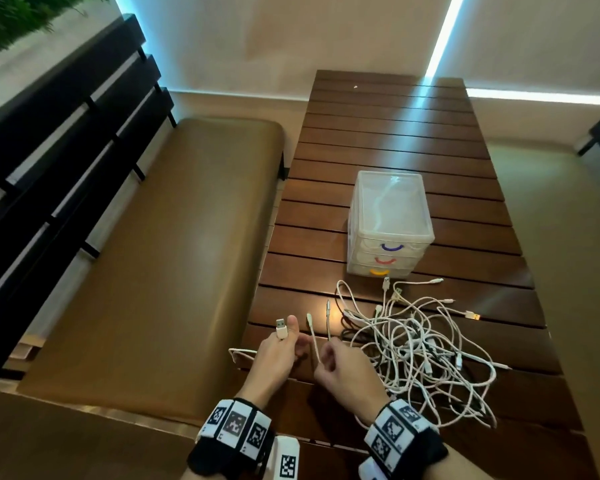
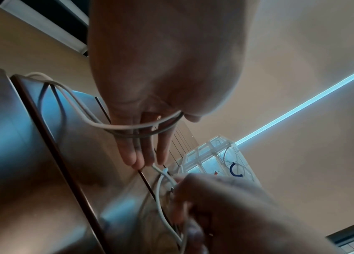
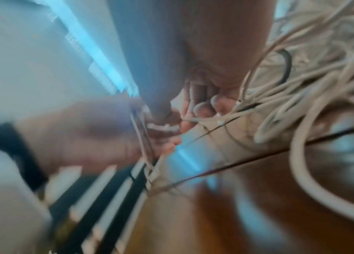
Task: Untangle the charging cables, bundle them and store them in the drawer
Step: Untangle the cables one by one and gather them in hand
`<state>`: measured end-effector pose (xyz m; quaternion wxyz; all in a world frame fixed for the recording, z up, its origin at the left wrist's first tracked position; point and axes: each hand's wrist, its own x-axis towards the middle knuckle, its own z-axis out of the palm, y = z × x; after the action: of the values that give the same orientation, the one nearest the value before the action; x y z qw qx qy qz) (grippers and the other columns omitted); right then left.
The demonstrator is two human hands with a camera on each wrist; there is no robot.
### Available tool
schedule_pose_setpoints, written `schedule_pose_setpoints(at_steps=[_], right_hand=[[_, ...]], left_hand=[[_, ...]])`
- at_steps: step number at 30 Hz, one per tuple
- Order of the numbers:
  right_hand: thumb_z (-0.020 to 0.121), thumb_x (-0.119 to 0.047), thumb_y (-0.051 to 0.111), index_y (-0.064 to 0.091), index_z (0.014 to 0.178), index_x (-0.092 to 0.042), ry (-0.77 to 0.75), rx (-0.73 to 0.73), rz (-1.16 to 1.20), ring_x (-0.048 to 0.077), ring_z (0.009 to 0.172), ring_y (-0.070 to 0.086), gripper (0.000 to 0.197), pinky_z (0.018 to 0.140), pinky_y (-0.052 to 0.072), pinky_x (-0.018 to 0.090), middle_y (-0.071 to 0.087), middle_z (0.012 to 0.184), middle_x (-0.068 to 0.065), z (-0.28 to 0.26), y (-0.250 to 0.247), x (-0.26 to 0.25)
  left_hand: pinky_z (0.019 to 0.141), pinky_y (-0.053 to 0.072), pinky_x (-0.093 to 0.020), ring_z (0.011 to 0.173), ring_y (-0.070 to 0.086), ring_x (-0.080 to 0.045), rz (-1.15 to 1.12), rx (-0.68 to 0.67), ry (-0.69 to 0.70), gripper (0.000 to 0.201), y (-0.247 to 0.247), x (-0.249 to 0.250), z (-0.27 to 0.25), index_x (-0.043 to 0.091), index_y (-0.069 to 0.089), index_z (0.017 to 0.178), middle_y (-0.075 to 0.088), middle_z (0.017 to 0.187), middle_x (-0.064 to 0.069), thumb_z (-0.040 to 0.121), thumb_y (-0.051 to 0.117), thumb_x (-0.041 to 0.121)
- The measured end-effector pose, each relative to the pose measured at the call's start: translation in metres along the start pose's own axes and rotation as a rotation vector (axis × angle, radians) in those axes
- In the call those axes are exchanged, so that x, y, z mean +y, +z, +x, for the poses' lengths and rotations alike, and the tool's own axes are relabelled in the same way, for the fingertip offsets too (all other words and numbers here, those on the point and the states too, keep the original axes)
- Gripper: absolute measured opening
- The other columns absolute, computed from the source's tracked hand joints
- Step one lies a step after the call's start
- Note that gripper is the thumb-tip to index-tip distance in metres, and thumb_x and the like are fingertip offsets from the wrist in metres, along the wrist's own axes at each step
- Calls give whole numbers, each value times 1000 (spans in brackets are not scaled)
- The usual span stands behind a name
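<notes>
A dark slatted wooden table (image 1: 395,140) runs away toward a beige wall; the clear three-drawer box (image 1: 390,223) stands mid-table, drawers closed. Nearer than the box, a tangle of white cables (image 1: 420,344) sprawls toward the table's right edge. Left of the box, past the table edge, lies a brown padded bench (image 1: 153,265). The far half of the table beyond the box is bare. The left hand (image 1: 274,355) grips a USB plug (image 1: 281,328) at the near-left edge; the right hand (image 1: 343,368) pinches a cable end beside it.

Slatted wooden table (image 1: 388,133); brown bench (image 1: 160,254) beside.
</notes>
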<state>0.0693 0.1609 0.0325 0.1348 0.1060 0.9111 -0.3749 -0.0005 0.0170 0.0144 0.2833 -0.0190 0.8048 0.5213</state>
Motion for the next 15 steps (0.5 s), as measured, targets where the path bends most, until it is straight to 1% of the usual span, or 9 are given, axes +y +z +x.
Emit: schedule_pose_setpoints(at_steps=[2, 4, 6, 7, 8, 10, 11, 13, 15], right_hand=[[87, -16, 64, 62, 118, -23, 66, 58, 292, 3, 65, 59, 31, 68, 49, 19, 61, 67, -8, 2, -2, 1], [91, -14, 63, 63, 125, -20, 95, 30, 467, 0, 61, 61, 34, 69, 52, 19, 61, 61, -8, 1, -5, 2], [94, -18, 63, 67, 125, -19, 62, -13, 539, 5, 69, 67, 31, 81, 57, 33, 71, 70, -1, -3, -6, 6], [95, -18, 63, 66, 128, -21, 37, -34, 571, 8, 77, 70, 33, 88, 56, 39, 75, 78, 2, -7, -6, 9], [95, -14, 63, 65, 130, -22, 18, -59, 608, 10, 86, 72, 36, 94, 55, 41, 76, 85, 3, -10, -6, 13], [93, -5, 62, 63, 132, -27, -8, -116, 681, 13, 102, 71, 45, 101, 50, 38, 77, 97, 1, -17, -7, 16], [92, -1, 63, 64, 131, -29, -20, -142, 698, 14, 105, 70, 47, 102, 50, 38, 77, 101, -1, -19, -8, 16], [90, 3, 64, 68, 125, -29, -50, -171, 713, 17, 103, 70, 48, 99, 53, 35, 76, 104, -3, -20, -12, 14], [90, 7, 62, 71, 122, -24, -78, -199, 749, 14, 106, 69, 46, 94, 54, 30, 76, 107, -6, -19, -17, 14]], left_hand=[[86, 57, -34, 87, 72, -13, -30, -19, -21, 76, 1, 1, -2, 27, 78, 82, 77, 85, 3, 85, 17, 74], [84, 58, -32, 85, 73, -13, -48, -56, -48, 77, 3, 3, -4, 24, 77, 81, 77, 83, 1, 84, 19, 74], [83, 59, -31, 85, 73, -13, -51, -69, -54, 77, 5, 5, -5, 21, 77, 85, 77, 84, 0, 84, 20, 73], [83, 59, -31, 85, 73, -13, -61, -76, -57, 77, 5, 6, -6, 19, 77, 88, 77, 84, -1, 84, 22, 73], [83, 59, -31, 85, 74, -14, -75, -87, -64, 77, 6, 7, -7, 18, 77, 91, 78, 85, -2, 84, 23, 72], [85, 58, -32, 87, 74, -17, -111, -113, -86, 74, 8, 9, -9, 17, 76, 91, 78, 86, -3, 85, 25, 71], [87, 58, -33, 89, 74, -18, -139, -118, -88, 71, 9, 11, -11, 17, 75, 88, 78, 88, -3, 87, 26, 69], [84, 57, -30, 92, 73, -17, -152, -129, -75, 66, 10, 17, -14, 16, 71, 83, 77, 91, -3, 94, 27, 64], [78, 55, -25, 91, 73, -15, -134, -146, -56, 67, 11, 24, -16, 16, 74, 90, 77, 91, -4, 95, 27, 64]])
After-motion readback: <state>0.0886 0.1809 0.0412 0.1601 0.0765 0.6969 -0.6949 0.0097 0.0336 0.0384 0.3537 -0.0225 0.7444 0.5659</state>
